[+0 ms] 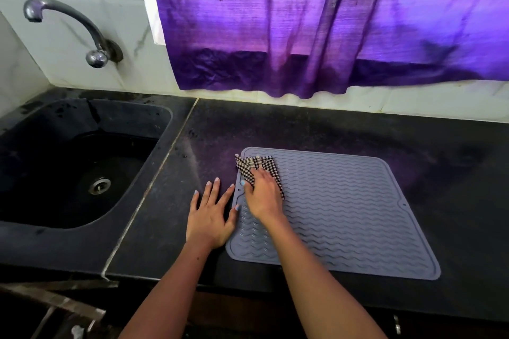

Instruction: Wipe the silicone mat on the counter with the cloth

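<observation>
The right hand [263,195] is pressing a checkered cloth [256,169] onto the far left corner of the grey silicone mat [344,209], its fingers curled over the fabric and holding it. The left hand [210,216] is lying flat just beside it, fingers spread wide on the dark desk [303,126], thumb touching the mat's left edge. A sink [80,162] is sitting well to the left of the left hand.

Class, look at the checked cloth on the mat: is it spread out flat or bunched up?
Bunched up: the cloth lies crumpled in folds under the right hand.
</observation>
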Demonstrator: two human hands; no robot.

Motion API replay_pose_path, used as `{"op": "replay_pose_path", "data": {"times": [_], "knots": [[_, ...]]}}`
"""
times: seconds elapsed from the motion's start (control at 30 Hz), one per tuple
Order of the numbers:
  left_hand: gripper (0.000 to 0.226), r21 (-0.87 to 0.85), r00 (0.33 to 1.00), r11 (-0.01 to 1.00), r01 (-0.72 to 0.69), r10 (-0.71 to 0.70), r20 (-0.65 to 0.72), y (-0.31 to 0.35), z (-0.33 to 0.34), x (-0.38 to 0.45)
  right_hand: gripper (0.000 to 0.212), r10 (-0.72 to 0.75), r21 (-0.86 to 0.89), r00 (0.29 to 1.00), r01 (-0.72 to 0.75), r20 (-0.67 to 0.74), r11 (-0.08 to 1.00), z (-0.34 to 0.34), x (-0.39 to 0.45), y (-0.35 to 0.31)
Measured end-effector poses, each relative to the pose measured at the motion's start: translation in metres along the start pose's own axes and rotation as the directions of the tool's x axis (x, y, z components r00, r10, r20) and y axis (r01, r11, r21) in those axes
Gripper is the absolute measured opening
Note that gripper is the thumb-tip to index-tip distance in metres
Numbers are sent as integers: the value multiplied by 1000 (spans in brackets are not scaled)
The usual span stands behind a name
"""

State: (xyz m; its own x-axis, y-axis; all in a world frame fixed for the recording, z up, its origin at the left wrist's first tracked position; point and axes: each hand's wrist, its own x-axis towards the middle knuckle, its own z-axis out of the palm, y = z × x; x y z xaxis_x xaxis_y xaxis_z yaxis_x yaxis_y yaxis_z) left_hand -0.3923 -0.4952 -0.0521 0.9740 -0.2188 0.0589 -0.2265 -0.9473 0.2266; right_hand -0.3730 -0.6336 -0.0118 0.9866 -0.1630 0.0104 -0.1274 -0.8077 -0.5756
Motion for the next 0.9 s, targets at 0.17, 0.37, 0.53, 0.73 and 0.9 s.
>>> {"op": "replay_pose_path", "data": {"times": [0.17,0.37,0.53,0.73,0.9], "knots": [[77,-35,1000,999,-2,2,-5,0,0,0,47,227,85,963,-217,-147,973,-13,13,-19],[78,-31,1000,1000,0,0,0,1,-1,0,35,434,96,899,-438,56,894,-24,31,-24],[78,-42,1000,999,-5,5,-4,0,-1,0,23,323,202,939,-341,117,918,-29,31,-23],[78,-39,1000,999,-4,4,0,0,-1,0,15,350,378,933,-294,-87,878,-32,27,-3],[79,-3,1000,1000,0,0,21,0,-1,1,12,280,436,949,-192,-147,879,-29,25,-2]]}}
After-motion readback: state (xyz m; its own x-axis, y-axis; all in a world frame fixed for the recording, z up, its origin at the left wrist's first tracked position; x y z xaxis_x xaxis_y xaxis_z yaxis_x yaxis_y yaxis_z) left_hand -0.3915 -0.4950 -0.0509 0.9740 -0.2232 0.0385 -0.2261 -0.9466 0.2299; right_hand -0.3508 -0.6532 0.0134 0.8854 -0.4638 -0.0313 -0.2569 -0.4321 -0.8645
